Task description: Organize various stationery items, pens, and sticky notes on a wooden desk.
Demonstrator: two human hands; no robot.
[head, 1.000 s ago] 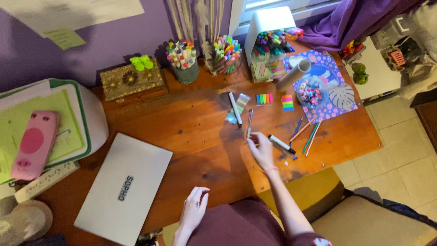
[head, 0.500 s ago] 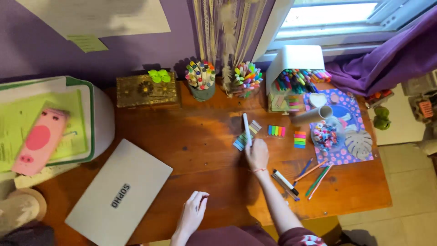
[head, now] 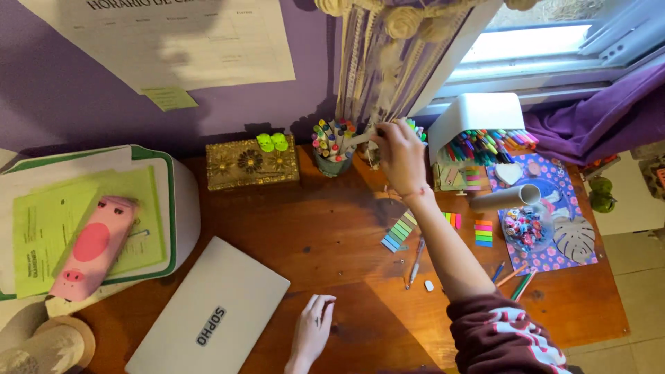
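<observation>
Reaching up toward twelve o'clock, right hand point(head: 402, 156) stretched across the wooden desk point(head: 312, 228) to the pen cups by the wall. Fingers curled in a pinch around a white marker point(head: 361, 138), held nearly level, its far end pointing toward nine o'clock over the dark cup of markers point(head: 331, 147). Just behind the knuckles, a second cup of coloured pens point(head: 414, 129), mostly hidden by the hand.

Resting flat at six o'clock near the desk's front edge, left hand point(head: 313, 329), fingers loosely spread and together, holding nothing, palm down on the wood.

Lying at eight o'clock from that hand, a closed grey laptop point(head: 208, 312). Sitting at nine o'clock from the marker cup, a gold patterned box point(head: 251, 163) with two green clips on top. Lying under the right forearm, a strip of coloured sticky tabs point(head: 399, 233), with a pen point(head: 416, 255) just below it at six o'clock. Standing at three o'clock from the right hand, a white tilted organiser of markers point(head: 478, 121). Off at nine o'clock on a stack of papers, a pink pig-shaped case point(head: 93, 246).
</observation>
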